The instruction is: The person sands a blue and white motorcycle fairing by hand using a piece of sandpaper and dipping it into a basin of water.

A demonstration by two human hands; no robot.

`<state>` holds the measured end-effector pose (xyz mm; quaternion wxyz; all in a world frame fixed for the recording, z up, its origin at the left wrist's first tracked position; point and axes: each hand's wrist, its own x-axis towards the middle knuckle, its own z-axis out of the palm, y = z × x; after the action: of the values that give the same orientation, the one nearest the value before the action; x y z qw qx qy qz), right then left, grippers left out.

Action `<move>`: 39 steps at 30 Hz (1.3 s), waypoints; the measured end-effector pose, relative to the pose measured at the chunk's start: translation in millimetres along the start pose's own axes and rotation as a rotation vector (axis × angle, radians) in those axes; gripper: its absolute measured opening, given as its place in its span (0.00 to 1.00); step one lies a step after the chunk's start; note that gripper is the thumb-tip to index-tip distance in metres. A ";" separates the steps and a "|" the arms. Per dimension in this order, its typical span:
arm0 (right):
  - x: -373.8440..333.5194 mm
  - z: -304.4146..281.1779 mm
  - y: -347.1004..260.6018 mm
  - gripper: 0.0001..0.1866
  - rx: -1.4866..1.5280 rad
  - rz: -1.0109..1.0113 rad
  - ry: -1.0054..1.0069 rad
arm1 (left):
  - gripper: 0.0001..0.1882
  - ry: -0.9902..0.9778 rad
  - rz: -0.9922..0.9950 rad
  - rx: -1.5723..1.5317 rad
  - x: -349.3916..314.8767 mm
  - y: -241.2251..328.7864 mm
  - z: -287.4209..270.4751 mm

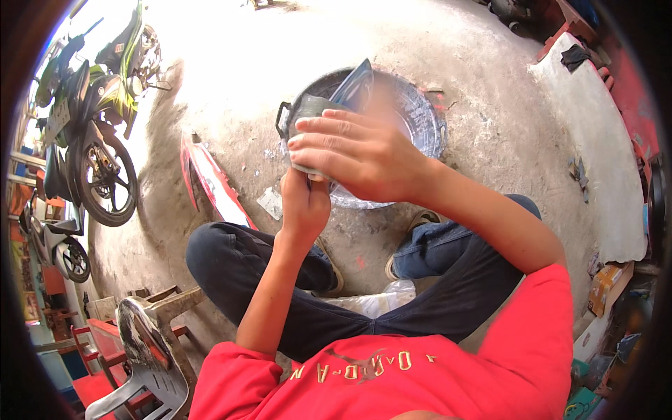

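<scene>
My left hand (pixel 306 201) grips a dark, glossy panel with a pointed tip (pixel 355 85) from below, its thumb at the lower edge. The panel is held up and tilted over a round black basin (pixel 424 119) with side handles and whitish smears inside. My right hand (pixel 360 150) lies across the panel with fingers stretched out nearly flat, pointing left. A dull grey-green patch (pixel 313 106) shows beside its fingertips; whether it is part of the panel or a separate sheet, I cannot tell. The right palm hides much of the panel, and a blur lies behind the hand.
On the concrete floor to the left lies a red and white panel (pixel 213 183). A motorcycle (pixel 98 140) stands at the far left. A grey plastic chair (pixel 150 371) is near my left side. At the right stretches a pale slab (pixel 595 140) with a cardboard box (pixel 607 287) nearby.
</scene>
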<state>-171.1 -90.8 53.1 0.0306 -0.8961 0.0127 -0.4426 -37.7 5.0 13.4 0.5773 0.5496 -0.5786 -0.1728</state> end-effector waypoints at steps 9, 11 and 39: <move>-2.9 -1.3 9.5 0.16 -0.028 0.020 -0.021 | 0.10 0.081 0.085 -0.082 0.1 -1.6 6.4; -10.7 -6.8 23.1 0.17 -0.067 0.012 -0.057 | 0.10 -0.009 -0.018 -0.045 -0.1 2.1 3.8; 7.8 -9.2 1.0 0.14 -0.041 -0.059 -0.001 | 0.13 0.147 0.240 -0.052 -1.6 -3.1 5.2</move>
<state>-173.7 -92.6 64.8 -0.0008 -0.8967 -0.0045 -0.4427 -41.2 3.0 8.6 0.6487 0.4725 -0.5916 -0.0766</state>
